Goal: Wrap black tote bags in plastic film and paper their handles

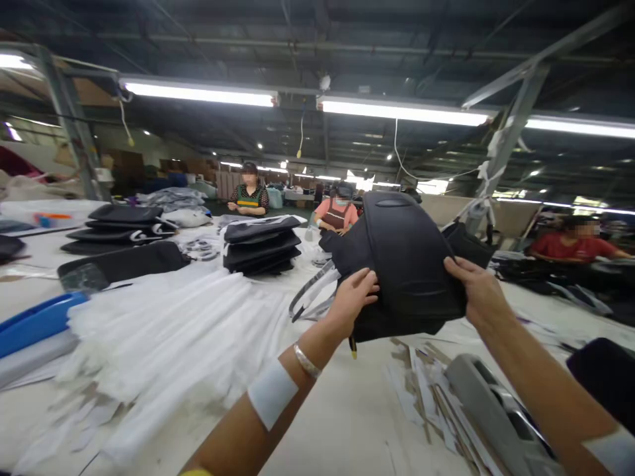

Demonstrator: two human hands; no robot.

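A black backpack (407,251) is held up off the table between my two hands, its smooth panel facing me. My left hand (353,297) presses against its left side, thumb and fingers closed on the fabric edge. On the opposite side, my right hand (473,284) pinches the right edge, with the fingers partly hidden behind it. Grey-edged straps (315,297) dangle at the bag's left. Below hangs a small yellow-tipped tab (354,350).
White sheets (188,330) lie in a heap at left, near a blue tray-like object (40,320). Behind them stands a stack of black pieces (262,244). A grey tape dispenser-like device (491,403) and paper strips (436,396) lie at right. Several people work beyond the table.
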